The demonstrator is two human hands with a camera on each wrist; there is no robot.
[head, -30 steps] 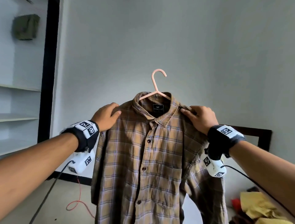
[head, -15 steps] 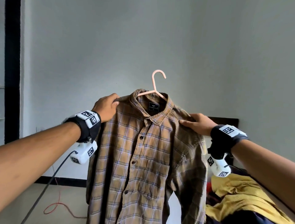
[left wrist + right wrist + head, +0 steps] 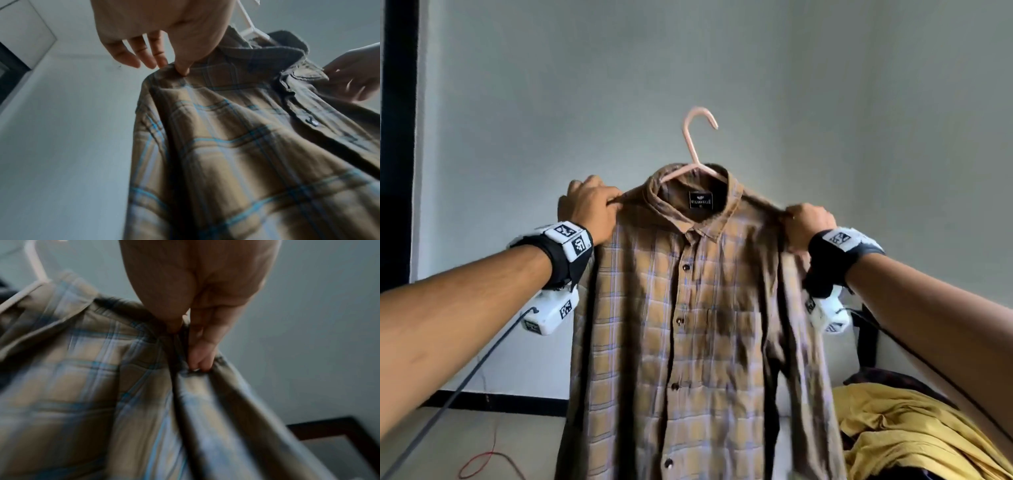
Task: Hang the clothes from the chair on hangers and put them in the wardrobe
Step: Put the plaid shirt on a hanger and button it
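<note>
At centre frame, a plaid shirt (image 3: 688, 325) hangs on a pink hanger (image 3: 697, 144), its hook free above the collar against a bare grey wall (image 3: 859, 102). Left hand (image 3: 589, 210) pinches the shirt's shoulder seam between thumb and forefinger, its other fingers loosely extended, as the left wrist view shows; right hand (image 3: 806, 224) has its fingers curled round a gathered fold at the opposite shoulder. Both hands hold the shirt aloft, one at each shoulder, and nothing else supports it. The front is buttoned and the sleeves hang down. Lower right of the frame: a heap of yellow and darker clothes (image 3: 914, 435) lies on what is probably the chair, though the seat itself is hidden. Judged progress: this shirt is hung on its hanger but not yet in the wardrobe, which is not clearly in view; the heap remains to be hung. A red cable (image 3: 479, 462) lies on the floor, lower left.
</note>
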